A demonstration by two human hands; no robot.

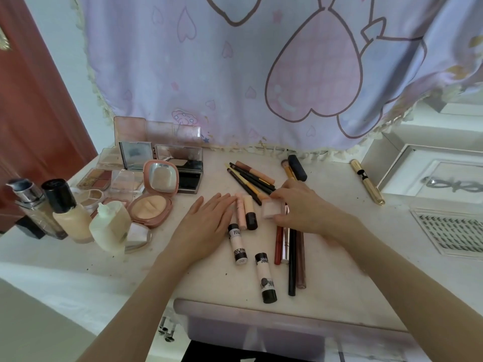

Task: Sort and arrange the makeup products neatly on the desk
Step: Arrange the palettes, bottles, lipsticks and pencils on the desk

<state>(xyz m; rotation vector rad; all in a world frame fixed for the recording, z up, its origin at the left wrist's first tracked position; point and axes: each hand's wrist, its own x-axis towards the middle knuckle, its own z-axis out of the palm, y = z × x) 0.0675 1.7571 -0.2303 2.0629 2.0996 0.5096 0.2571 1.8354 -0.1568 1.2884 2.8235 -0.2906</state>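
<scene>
Nearest, between both hands: glossy cream tubes (264, 276) with black caps, one lettered "PINK". Left hand (206, 226) flat, relaxed on speckled white tabletop (366, 270). Right hand (300, 205) pinching small square white case (269, 209).

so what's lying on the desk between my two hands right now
In the head view, two short pink tubes lie side by side between the left hand and the right hand, which pinches a small white cube.
</scene>
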